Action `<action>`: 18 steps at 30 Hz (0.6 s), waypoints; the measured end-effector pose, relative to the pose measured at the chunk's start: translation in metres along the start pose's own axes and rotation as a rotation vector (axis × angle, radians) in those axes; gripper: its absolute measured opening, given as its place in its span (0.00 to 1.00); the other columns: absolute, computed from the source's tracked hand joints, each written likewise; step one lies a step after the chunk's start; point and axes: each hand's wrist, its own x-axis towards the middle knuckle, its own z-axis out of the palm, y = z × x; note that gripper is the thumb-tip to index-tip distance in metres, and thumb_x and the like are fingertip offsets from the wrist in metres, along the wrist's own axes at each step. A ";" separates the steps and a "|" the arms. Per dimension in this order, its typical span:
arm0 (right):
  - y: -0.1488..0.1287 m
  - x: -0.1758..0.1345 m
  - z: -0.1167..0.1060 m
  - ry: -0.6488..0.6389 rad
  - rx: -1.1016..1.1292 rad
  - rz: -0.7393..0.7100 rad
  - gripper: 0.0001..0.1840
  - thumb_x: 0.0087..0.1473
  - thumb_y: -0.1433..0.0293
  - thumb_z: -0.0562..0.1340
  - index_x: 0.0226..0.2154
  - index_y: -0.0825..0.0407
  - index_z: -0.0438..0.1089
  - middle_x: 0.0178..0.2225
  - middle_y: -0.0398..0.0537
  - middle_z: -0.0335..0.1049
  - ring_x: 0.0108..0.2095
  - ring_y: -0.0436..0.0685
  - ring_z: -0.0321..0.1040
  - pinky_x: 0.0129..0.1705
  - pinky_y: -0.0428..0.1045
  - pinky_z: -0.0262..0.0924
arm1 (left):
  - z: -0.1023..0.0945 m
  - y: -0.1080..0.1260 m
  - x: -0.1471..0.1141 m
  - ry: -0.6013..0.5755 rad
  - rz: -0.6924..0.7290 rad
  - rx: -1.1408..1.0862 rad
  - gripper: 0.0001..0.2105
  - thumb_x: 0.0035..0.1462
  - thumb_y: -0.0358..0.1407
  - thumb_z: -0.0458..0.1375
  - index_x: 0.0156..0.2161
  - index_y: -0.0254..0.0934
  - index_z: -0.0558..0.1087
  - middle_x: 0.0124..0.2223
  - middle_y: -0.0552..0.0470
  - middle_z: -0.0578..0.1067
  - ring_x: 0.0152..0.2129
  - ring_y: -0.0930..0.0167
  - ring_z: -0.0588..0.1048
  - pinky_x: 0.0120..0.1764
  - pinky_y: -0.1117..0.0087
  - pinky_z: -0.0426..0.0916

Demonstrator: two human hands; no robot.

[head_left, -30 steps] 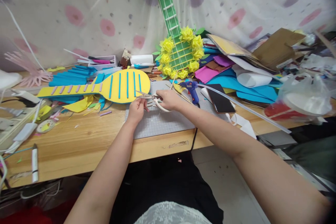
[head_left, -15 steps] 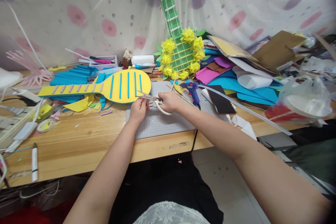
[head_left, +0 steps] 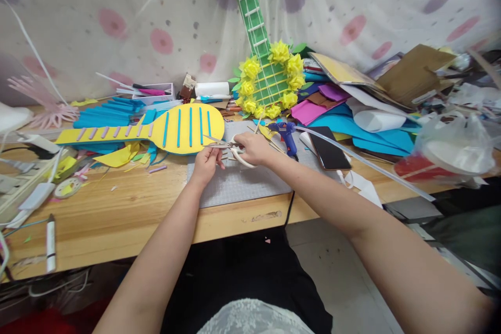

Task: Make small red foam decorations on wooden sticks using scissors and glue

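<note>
My right hand (head_left: 252,149) is closed round a pair of scissors (head_left: 235,153) with white handles, its blades pointing left. At the blades, my left hand (head_left: 206,164) has its fingers pinched together; what they hold is too small to make out. Both hands are over a grey cutting mat (head_left: 230,188). Just beyond the left hand lies a yellow lute-shaped cutout (head_left: 183,141) with blue strips on its round body and pale purple strips along its neck.
A green paper instrument (head_left: 270,81) with yellow flowers leans at the back. Right of the mat are a blue glue gun (head_left: 287,138), a phone (head_left: 329,150) and a paper pile (head_left: 376,138). A power strip (head_left: 19,193) and a marker (head_left: 51,242) lie at left.
The scissors' blades look a little closer together, and both hands have shifted only slightly. The objects on the table lie as before.
</note>
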 end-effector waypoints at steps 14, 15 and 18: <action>0.001 -0.002 -0.004 -0.131 -0.070 0.028 0.18 0.49 0.58 0.53 0.31 0.54 0.70 0.30 0.51 0.73 0.30 0.56 0.67 0.27 0.47 0.44 | -0.005 0.004 0.004 -0.163 -0.164 -0.188 0.15 0.47 0.46 0.59 0.28 0.33 0.69 0.16 0.60 0.56 0.12 0.81 0.56 0.17 0.76 0.66; 0.000 -0.002 -0.005 -0.137 -0.075 0.038 0.18 0.49 0.58 0.54 0.31 0.54 0.70 0.30 0.52 0.73 0.30 0.56 0.67 0.28 0.47 0.44 | -0.005 0.004 0.005 -0.156 -0.160 -0.176 0.15 0.47 0.46 0.59 0.28 0.33 0.69 0.17 0.60 0.57 0.13 0.81 0.57 0.17 0.76 0.66; -0.004 -0.001 -0.006 -0.135 -0.082 0.072 0.18 0.48 0.57 0.54 0.31 0.54 0.70 0.31 0.52 0.73 0.31 0.57 0.68 0.28 0.47 0.45 | -0.003 0.002 0.005 -0.109 -0.122 -0.127 0.14 0.48 0.45 0.58 0.27 0.34 0.68 0.19 0.58 0.61 0.14 0.80 0.59 0.19 0.75 0.67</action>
